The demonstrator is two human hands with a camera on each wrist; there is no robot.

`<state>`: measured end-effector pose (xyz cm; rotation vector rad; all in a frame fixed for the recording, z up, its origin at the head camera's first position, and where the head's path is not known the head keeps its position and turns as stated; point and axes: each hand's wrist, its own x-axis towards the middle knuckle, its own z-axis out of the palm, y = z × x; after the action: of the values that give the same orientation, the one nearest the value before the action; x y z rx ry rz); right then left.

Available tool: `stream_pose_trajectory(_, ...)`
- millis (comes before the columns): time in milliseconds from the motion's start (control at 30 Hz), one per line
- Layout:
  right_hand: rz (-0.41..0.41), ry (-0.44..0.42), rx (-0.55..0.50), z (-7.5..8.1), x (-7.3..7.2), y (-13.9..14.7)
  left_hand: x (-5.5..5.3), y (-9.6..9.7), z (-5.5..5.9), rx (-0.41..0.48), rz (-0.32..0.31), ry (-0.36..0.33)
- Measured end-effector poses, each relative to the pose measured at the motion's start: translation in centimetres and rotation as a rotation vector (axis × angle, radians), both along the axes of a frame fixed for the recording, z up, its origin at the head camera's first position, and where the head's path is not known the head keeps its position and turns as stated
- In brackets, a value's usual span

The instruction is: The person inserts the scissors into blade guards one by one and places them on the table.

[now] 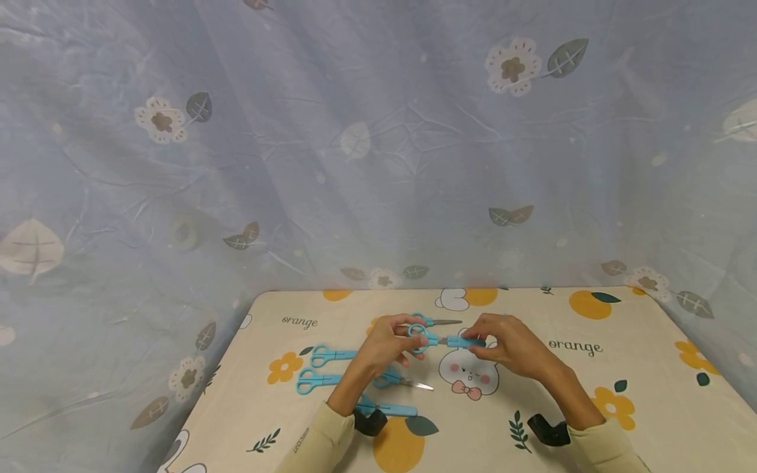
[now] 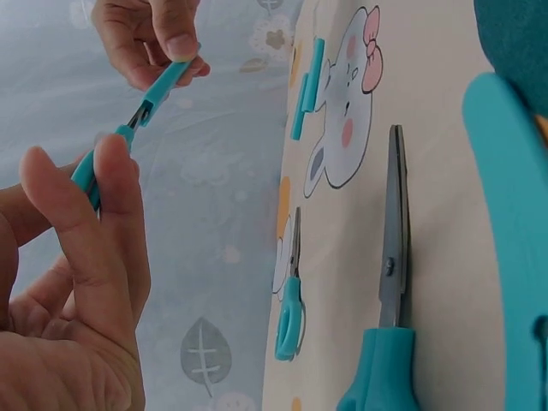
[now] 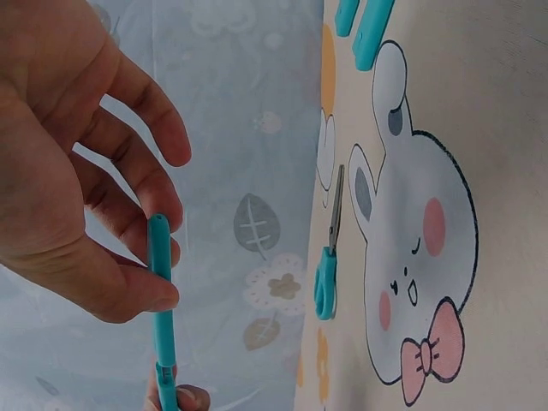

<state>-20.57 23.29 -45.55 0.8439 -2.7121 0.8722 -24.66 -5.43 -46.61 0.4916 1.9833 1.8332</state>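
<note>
In the head view my left hand [image 1: 383,343] grips the light-blue handles of a pair of scissors [image 1: 433,339], held above the table. My right hand [image 1: 513,345] pinches the light-blue blade cover [image 1: 458,341] between thumb and fingers. A short stretch of metal blade [image 2: 139,114] shows between cover and handles in the left wrist view, so the cover sits only partway over the blades. The right wrist view shows the cover [image 3: 161,295] with thumb on one side and fingertips on the other.
Two uncovered scissors lie on the table, one farther back [image 1: 445,322], one nearer [image 1: 414,384]. Several covered scissors [image 1: 319,380] lie at left, partly behind my left arm. Loose blue covers [image 3: 373,34] rest beyond my right hand. A patterned curtain [image 1: 378,164] hangs behind the table.
</note>
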Motion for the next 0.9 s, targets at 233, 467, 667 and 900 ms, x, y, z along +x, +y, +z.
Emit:
stream_pose_trajectory(233, 0.007, 0.000, -0.005, -0.20, 0.20, -0.37, -0.12, -0.21, -0.15, -0.016, -0.003, 0.009)
stream_pose_trajectory(467, 0.024, 0.038, -0.033, -0.23, 0.28, -0.74, -0.18, -0.06, -0.24, -0.007, 0.011, -0.001)
stream_pose_trajectory(667, 0.041, 0.026, -0.049, -0.12, 0.39, -0.83, -0.12, 0.00, -0.32, 0.006, 0.012, -0.014)
stream_pose_trajectory(900, 0.043, 0.026, -0.046, -0.45, 0.23, -0.92, -0.15, -0.03, -0.26, -0.002, -0.006, 0.001)
